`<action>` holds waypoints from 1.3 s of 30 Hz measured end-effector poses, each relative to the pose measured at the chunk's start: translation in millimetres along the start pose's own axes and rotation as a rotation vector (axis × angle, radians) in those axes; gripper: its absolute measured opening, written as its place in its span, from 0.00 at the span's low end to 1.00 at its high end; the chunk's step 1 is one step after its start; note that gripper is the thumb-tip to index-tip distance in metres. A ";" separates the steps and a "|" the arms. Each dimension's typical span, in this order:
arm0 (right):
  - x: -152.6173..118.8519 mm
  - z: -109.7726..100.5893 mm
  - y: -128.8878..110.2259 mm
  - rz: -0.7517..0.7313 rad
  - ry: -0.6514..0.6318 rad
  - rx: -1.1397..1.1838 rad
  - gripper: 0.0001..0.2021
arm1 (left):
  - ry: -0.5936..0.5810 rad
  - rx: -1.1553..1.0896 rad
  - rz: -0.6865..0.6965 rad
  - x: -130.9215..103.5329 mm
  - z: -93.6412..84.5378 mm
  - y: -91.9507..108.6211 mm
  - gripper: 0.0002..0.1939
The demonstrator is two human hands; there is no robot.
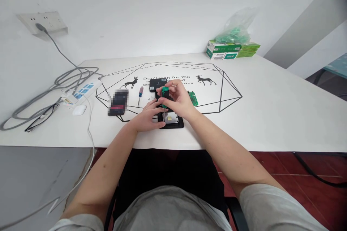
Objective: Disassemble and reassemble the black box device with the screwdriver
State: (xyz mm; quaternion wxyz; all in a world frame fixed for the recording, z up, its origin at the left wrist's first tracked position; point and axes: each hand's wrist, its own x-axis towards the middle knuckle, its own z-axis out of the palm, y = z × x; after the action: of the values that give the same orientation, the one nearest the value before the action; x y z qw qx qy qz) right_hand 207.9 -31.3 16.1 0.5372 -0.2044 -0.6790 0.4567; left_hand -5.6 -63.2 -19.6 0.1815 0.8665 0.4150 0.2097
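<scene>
A black device (pixel 178 125) with a silver metal plate (pixel 172 118) inside lies near the table's front edge. Fingers of my right hand (pixel 177 99) are wrapped round a green and black screwdriver (pixel 165 94), held upright with its shaft down at the plate's left part. My left hand (pixel 148 117) rests along the device's left side, fingers spread and thumb on its lower left edge. Behind the hands is a black box-like piece (pixel 154 85) with labels. Partly hidden by my right hand, a green circuit board (pixel 193 98) lies to the right.
A second screwdriver (pixel 140 95) and a blurred dark phone-like object (pixel 118 103) lie left of my hands. Further left are glasses (pixel 42 119), a white case (pixel 79 110), a power strip (pixel 86 91) and coiled cables. Green and white boxes (pixel 223 50) stand back right.
</scene>
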 end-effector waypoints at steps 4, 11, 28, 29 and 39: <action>1.2 -2.3 0.2 0.014 0.028 -0.036 0.24 | -0.020 -0.054 0.033 -2.0 -5.4 5.4 0.12; 5.5 -3.4 6.4 -0.013 0.151 0.041 0.29 | 0.019 -0.077 0.039 0.4 -1.1 2.4 0.04; 18.6 -33.8 8.6 -0.109 0.540 -0.097 0.27 | 0.471 0.116 -0.384 20.9 5.4 -52.3 0.26; 18.4 -36.1 8.3 -0.111 0.547 -0.106 0.27 | 0.445 0.113 -0.348 18.2 4.7 -48.6 0.27; -21.0 -46.4 5.0 -0.095 0.425 -0.282 0.23 | -0.004 0.046 -0.069 1.7 0.0 -1.4 0.28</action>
State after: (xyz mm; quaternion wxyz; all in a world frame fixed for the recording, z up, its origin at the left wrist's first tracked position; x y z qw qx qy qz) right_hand 256.5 -26.4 0.7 0.6547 -0.3367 -0.6167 0.2786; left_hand -5.5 -61.0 -20.0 0.1695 0.8562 0.4488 0.1919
